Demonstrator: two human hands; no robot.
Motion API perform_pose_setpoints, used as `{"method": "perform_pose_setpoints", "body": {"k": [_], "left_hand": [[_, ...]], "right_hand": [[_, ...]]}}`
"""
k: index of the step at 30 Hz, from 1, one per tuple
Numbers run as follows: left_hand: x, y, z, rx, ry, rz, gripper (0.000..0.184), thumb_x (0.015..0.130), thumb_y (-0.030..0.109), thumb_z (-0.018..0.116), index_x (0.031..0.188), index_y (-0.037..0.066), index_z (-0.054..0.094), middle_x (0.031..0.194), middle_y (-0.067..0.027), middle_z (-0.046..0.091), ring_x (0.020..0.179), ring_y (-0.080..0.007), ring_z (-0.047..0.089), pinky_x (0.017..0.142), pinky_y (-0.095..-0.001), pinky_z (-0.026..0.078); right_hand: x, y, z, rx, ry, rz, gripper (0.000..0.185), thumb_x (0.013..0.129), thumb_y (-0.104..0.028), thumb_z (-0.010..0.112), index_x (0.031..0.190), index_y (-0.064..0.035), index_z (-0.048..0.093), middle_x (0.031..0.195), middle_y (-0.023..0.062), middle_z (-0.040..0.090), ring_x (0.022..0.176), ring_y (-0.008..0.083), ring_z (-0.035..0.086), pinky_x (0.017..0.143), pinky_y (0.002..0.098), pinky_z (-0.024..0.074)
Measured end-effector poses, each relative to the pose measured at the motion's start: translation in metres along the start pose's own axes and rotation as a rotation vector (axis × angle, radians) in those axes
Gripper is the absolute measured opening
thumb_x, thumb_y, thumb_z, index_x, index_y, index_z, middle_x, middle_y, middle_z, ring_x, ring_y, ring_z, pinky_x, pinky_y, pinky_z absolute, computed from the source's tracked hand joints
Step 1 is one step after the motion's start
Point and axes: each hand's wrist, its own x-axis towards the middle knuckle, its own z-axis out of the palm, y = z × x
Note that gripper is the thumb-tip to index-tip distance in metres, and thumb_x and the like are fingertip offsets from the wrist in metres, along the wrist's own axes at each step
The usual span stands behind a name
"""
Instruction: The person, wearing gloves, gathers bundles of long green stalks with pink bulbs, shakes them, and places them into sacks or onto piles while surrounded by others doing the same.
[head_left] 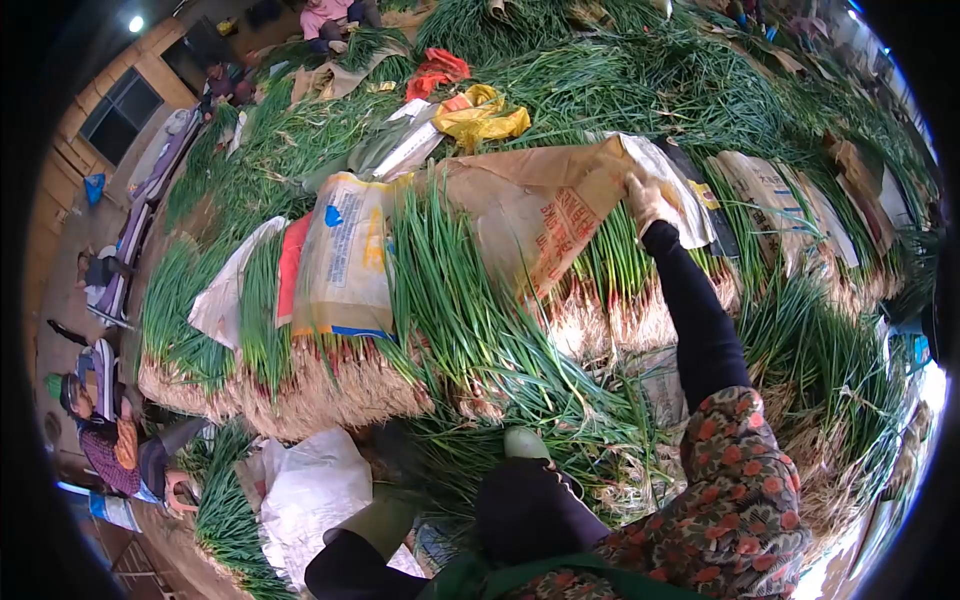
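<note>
Head view, right hand (652, 203): gripping brown sack (530, 205) by its raised corner
Brown sack: extending left of hand, partly covering green onions (610, 265)
Green onions: lying below hand, roots toward wearer
White sack (668, 185): lying just right of hand

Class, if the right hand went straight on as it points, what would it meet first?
Likely the brown sack, at the fingers of the right hand already; green stalks lie beyond, depth unclear.

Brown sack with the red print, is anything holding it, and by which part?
The right hand holds the brown sack by its right edge, near the upper corner.
</note>
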Motion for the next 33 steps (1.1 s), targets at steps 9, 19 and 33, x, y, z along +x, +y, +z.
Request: {"method": "perform_pose_setpoints", "body": {"k": [9,19,33], "left_hand": [[-0.014,0.139,0.007,-0.841,0.039,-0.129,0.047,0.093,0.016,0.04,0.138,0.005,0.031,0.143,-0.017,0.03,0.13,-0.0276,0.031,0.107,-0.0407,0.025],[0.045,0.26,0.045,-0.703,-0.162,0.467,0.068,0.089,0.036,0.048,0.141,0.002,0.021,0.144,-0.0201,0.026,0.132,-0.0289,0.029,0.108,-0.0362,0.021],[0.088,0.35,0.281,-1.199,-1.021,-0.342,0.043,0.089,0.037,0.054,0.119,0.008,0.046,0.115,-0.0098,0.052,0.105,-0.0247,0.049,0.089,-0.0426,0.046]], "right_hand": [[0.115,-0.258,0.007,-0.127,0.107,-0.244,0.056,0.081,-0.047,0.051,0.09,0.0063,0.063,0.082,0.0264,0.063,0.083,0.0374,0.062,0.076,0.0412,0.0457],[-0.276,-0.381,-0.039,-0.04,-0.428,-0.747,0.042,0.075,-0.039,0.057,0.094,-0.0011,0.061,0.082,0.0187,0.064,0.073,0.0323,0.063,0.063,0.0404,0.0475],[-0.385,-0.305,0.09,-0.424,-0.706,-0.969,0.038,0.069,-0.021,0.066,0.105,-0.0127,0.059,0.099,0.0085,0.062,0.09,0.0264,0.061,0.074,0.0403,0.0477]]}}
